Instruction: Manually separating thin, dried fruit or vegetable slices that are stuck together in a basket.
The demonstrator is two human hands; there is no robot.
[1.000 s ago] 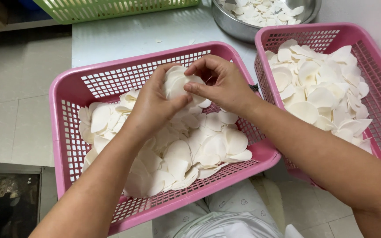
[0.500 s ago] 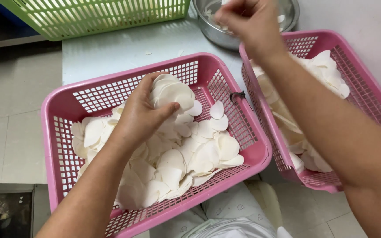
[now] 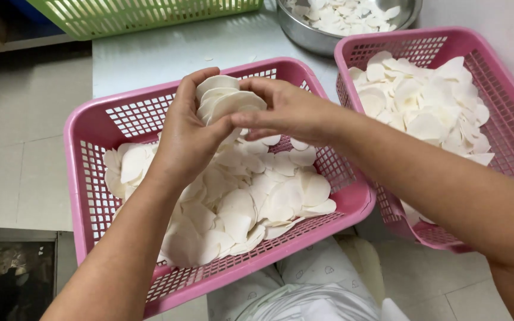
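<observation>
My left hand (image 3: 187,132) holds a stack of thin white round slices (image 3: 224,97) above a pink plastic basket (image 3: 93,128). My right hand (image 3: 290,110) meets it from the right, with its fingers pinching the same stack. Loose white slices (image 3: 239,196) cover the bottom of that basket. Both hands hover over the basket's back half.
A second pink basket (image 3: 352,50) full of white slices (image 3: 426,101) stands to the right. A steel bowl (image 3: 313,37) with more slices sits behind, and a green basket (image 3: 120,15) at the back left. Light floor tiles lie to the left.
My right hand came back from the steel bowl at the back and joined my left hand on the stack of slices. The left hand stayed over the near basket.
</observation>
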